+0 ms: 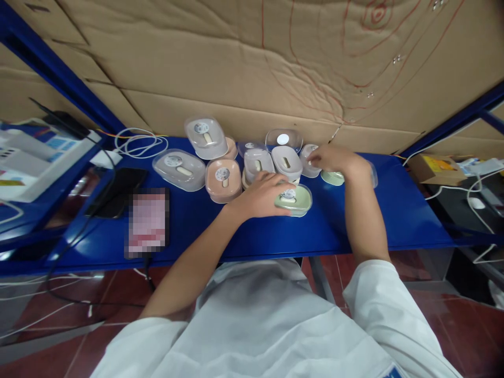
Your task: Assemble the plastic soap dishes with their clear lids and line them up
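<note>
My left hand (266, 194) wraps round a green soap box (301, 199) with a clear lid and a round sticker, near the front of the blue table. Farther back, my right hand (333, 159) reaches over from the right, its curled fingertips on a small grey soap box (310, 167). Below that hand sits another green soap box (333, 178), partly hidden. Between the hands stand a white soap box (286, 161) and a pale lidded box (258, 163). Behind them is a clear lid (283, 137) with a white round sticker.
Left of my hands are a pink soap box (223, 181), a wide grey one (179, 170) and a stacked grey one (205, 137). A phone-like device (147, 223) and black item (122, 189) lie left on the blue table (268, 239). Cardboard (220, 68) walls the back.
</note>
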The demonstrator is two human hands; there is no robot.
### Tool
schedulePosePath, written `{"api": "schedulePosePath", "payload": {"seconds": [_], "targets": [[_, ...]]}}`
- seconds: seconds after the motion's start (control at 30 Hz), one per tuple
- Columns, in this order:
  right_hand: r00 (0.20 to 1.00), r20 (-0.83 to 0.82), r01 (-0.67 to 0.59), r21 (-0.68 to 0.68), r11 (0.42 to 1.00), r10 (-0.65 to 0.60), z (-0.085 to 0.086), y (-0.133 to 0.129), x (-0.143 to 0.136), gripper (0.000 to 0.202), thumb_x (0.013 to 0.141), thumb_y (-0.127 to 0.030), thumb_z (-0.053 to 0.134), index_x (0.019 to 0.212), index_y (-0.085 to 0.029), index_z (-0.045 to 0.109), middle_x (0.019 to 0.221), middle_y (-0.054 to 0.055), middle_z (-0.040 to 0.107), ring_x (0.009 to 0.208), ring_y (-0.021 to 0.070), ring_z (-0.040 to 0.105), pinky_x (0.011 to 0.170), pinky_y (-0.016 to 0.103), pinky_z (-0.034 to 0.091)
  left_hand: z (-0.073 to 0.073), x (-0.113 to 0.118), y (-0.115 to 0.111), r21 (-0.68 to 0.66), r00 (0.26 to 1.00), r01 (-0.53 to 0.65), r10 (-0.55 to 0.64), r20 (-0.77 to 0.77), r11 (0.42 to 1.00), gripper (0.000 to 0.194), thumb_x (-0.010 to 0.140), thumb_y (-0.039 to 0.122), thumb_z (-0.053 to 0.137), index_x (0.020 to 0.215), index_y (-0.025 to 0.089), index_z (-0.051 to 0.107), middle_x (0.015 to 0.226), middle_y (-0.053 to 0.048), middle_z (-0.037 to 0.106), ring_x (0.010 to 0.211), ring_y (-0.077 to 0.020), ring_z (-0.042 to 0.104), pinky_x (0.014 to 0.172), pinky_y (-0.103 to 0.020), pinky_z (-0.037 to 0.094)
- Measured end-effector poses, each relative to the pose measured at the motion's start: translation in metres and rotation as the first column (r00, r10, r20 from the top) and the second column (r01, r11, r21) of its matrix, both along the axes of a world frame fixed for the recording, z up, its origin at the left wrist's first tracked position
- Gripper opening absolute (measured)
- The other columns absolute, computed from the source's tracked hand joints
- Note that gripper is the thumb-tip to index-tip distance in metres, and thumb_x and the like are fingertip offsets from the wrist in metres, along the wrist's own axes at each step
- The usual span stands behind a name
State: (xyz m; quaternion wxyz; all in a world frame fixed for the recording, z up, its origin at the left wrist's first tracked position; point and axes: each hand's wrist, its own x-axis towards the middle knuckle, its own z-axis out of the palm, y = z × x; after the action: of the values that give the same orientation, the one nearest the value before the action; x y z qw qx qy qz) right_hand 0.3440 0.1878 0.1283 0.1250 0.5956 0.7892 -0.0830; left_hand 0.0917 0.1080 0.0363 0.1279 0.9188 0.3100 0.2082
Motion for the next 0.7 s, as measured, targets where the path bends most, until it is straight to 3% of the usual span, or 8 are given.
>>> {"api": "schedulePosePath", "payload": {"seconds": [0.1,0.23,0.33,0.43,0.57,0.7], "targets": [[0.998,0.066,0.016,-0.074,0.997,-0.011,-0.019,-0.003,-0.022,0.033,0.091,-0.016,0.066,0.122,-0.013,0.078,0.122,0.019,0.078,0.117,0.0345,0.072,0.097,0.038,0.055,-0.002,0.001,0.002,0.011,0.999,-0.015,0.015,0.045,1.000,0.053,0.097,0.059,0.071,0.135,0.023,0.069,0.136,-0.010,0.073,0.128,-0.0314,0.066,0.119,-0.051,0.033],[0.994,0.102,0.055,-0.095,0.994,-0.045,-0.036,0.000,-0.029,0.042,0.092,-0.020,0.068,0.133,-0.011,0.074,0.124,0.024,0.077,0.119,0.0369,0.072,0.094,0.041,0.055,-0.002,0.003,0.003,0.139,0.994,-0.074,0.063,0.086,0.988,0.048,0.107,0.052,0.058,0.141,0.020,0.065,0.142,-0.015,0.071,0.133,-0.0309,0.065,0.119,-0.051,0.034],[0.991,0.111,0.086,-0.081,0.993,-0.077,-0.043,0.002,-0.026,0.049,0.096,-0.024,0.065,0.143,-0.011,0.066,0.132,0.025,0.073,0.122,0.0365,0.071,0.094,0.040,0.056,0.002,0.006,0.000,0.319,0.993,-0.112,0.091,0.080,0.941,0.032,0.110,0.034,0.053,0.135,0.020,0.068,0.144,-0.015,0.068,0.133,-0.0308,0.062,0.115,-0.051,0.038],[0.989,0.103,0.114,-0.046,0.992,-0.109,-0.050,0.004,-0.024,0.057,0.098,-0.023,0.061,0.153,-0.009,0.054,0.143,0.029,0.065,0.129,0.0370,0.068,0.099,0.042,0.054,0.007,0.012,-0.008,0.406,0.997,-0.067,0.074,-0.002,0.911,0.027,0.107,0.015,0.047,0.117,0.019,0.072,0.123,-0.012,0.074,0.112,-0.0265,0.067,0.098,-0.043,0.047],[0.985,0.091,0.148,-0.008,0.989,-0.147,-0.057,0.007,-0.018,0.064,0.100,-0.020,0.056,0.161,-0.009,0.041,0.148,0.031,0.060,0.135,0.0404,0.063,0.105,0.049,0.051,0.005,0.027,-0.023,0.378,0.988,0.090,-0.034,-0.151,0.921,0.026,0.108,0.030,0.052,0.101,0.016,0.073,0.096,-0.010,0.073,0.096,-0.0249,0.069,0.083,-0.037,0.050],[0.992,0.058,0.116,-0.004,0.993,-0.116,-0.056,0.016,-0.009,0.058,0.102,-0.020,0.052,0.159,-0.011,0.045,0.144,0.027,0.065,0.135,0.0399,0.063,0.112,0.054,0.047,-0.004,0.041,-0.031,0.289,0.970,0.117,-0.047,-0.237,0.950,0.023,0.100,0.036,0.070,0.103,0.014,0.074,0.102,-0.013,0.075,0.098,-0.0276,0.072,0.082,-0.038,0.051]]}}
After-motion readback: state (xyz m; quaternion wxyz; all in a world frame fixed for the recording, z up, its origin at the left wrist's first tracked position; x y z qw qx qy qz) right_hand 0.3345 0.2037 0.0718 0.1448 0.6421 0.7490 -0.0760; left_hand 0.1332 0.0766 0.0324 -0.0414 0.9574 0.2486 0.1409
